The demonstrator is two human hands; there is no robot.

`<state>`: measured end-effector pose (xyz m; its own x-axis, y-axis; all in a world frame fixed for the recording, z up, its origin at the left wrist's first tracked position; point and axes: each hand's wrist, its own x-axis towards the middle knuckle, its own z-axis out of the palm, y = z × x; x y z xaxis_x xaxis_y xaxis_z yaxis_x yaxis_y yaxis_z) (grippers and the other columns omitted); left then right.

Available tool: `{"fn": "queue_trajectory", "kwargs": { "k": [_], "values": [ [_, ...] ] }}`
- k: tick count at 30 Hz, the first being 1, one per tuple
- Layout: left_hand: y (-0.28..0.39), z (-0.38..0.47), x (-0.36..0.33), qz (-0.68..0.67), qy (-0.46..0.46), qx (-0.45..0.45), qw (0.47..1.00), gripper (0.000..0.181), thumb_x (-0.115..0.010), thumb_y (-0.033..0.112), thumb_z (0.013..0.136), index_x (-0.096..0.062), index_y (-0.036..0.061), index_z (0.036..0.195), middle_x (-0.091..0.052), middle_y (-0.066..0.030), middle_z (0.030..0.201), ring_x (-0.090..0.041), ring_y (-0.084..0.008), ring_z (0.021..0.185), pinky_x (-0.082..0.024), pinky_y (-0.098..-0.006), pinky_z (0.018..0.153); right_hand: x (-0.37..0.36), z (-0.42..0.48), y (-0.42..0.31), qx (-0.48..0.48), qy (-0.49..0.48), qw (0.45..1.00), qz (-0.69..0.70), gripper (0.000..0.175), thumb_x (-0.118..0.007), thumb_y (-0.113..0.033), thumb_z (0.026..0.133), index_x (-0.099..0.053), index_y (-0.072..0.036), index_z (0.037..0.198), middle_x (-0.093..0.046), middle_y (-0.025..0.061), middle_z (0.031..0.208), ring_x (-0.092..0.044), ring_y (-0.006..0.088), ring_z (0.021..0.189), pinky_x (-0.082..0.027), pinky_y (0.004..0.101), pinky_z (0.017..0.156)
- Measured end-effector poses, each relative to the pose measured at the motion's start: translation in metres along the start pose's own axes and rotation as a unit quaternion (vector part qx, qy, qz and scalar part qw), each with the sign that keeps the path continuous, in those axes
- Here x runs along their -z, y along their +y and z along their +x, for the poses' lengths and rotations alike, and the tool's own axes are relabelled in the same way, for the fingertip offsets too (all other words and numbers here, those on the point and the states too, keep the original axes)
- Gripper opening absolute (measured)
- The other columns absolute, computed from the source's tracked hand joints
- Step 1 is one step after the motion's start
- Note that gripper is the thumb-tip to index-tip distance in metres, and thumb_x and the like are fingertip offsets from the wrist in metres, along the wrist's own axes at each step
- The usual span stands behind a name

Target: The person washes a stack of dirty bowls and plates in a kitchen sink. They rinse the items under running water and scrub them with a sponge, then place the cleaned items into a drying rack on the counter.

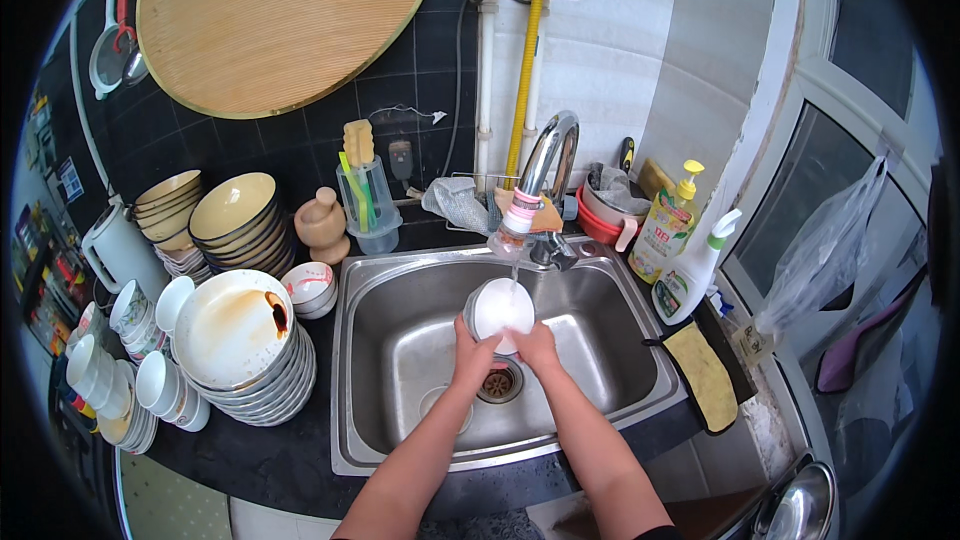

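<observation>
A small white bowl [506, 306] is held between my two hands over the sink, its pale round inside facing up towards me. My left hand [475, 352] grips its left lower rim, and my right hand [537, 349] grips the right lower rim. A thin stream of water falls into it from the chrome faucet [553, 141], through a pink-and-white spout attachment [519, 219]. Below my hands lie the drain [500, 385] and the bottom of the stainless steel sink [342, 390]. A faint round, clear item [444, 411], partly behind my left forearm, rests on the sink bottom.
Left of the sink stand stacked plates [232, 330] with a brown stain on top, white cups [159, 382], yellow bowls [234, 214] and a wooden mortar [322, 229]. To the right are a yellow pump bottle [664, 229], a white spray bottle [694, 274] and a yellow scrubbing mitt [701, 371].
</observation>
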<state>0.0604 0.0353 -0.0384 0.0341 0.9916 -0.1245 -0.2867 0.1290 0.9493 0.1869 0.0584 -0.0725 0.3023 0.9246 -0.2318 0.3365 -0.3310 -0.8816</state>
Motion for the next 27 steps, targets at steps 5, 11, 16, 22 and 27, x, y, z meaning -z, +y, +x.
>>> {"fn": "queue_trajectory", "kwargs": {
  "k": [5,11,16,22,27],
  "values": [
    [-0.019,0.021,0.022,0.172,0.032,-0.131,0.976,0.063,-0.047,-0.001,0.067,-0.03,0.0013,0.128,-0.047,-0.0246,0.116,-0.049,-0.0352,0.107,-0.042,-0.0372,0.086,0.004,-0.012,-0.008,0.136,0.007,0.983,-0.127,0.047,-0.065,-0.039,0.072,-0.062,-0.001,0.099,-0.065,0.0167,0.082,-0.063,0.0286,0.078,-0.048,0.037,0.07],
    [-0.014,0.011,0.01,0.121,0.087,-0.117,0.982,0.065,-0.047,-0.003,0.065,-0.029,0.0003,0.127,-0.047,-0.0213,0.116,-0.049,-0.0316,0.107,-0.038,-0.0345,0.092,-0.005,0.011,0.009,0.07,-0.014,0.993,-0.094,0.045,-0.064,-0.039,0.073,-0.062,-0.002,0.098,-0.065,0.0167,0.085,-0.064,0.0288,0.083,-0.048,0.0371,0.073],
    [-0.009,0.016,0.016,0.16,0.016,-0.04,0.986,0.073,-0.054,-0.002,0.062,-0.026,0.0021,0.129,-0.047,-0.0215,0.114,-0.05,-0.032,0.105,-0.043,-0.0335,0.085,0.002,0.004,0.006,0.106,0.033,0.981,-0.16,0.049,-0.072,-0.035,0.067,-0.059,0.002,0.096,-0.064,0.0209,0.087,-0.062,0.0339,0.085,-0.048,0.0371,0.074],
    [-0.022,0.011,0.005,0.134,0.115,-0.178,0.968,0.075,-0.054,-0.002,0.061,-0.024,0.0022,0.129,-0.047,-0.021,0.113,-0.051,-0.0304,0.101,-0.04,-0.0339,0.089,0.001,-0.013,-0.014,0.006,-0.061,0.998,0.026,0.042,-0.068,-0.032,0.071,-0.062,0.003,0.093,-0.065,0.0197,0.084,-0.064,0.0304,0.079,-0.049,0.0355,0.071],
    [-0.054,0.047,0.036,0.18,0.026,-0.125,0.975,0.081,-0.06,0.001,0.061,-0.021,0.0012,0.132,-0.038,-0.0214,0.122,-0.045,-0.0299,0.11,-0.036,-0.0336,0.094,-0.006,0.019,0.022,0.177,0.057,0.979,-0.084,0.036,-0.068,-0.027,0.072,-0.064,0.003,0.091,-0.065,0.0168,0.076,-0.064,0.0219,0.063,-0.048,0.0313,0.049]
  ]
}}
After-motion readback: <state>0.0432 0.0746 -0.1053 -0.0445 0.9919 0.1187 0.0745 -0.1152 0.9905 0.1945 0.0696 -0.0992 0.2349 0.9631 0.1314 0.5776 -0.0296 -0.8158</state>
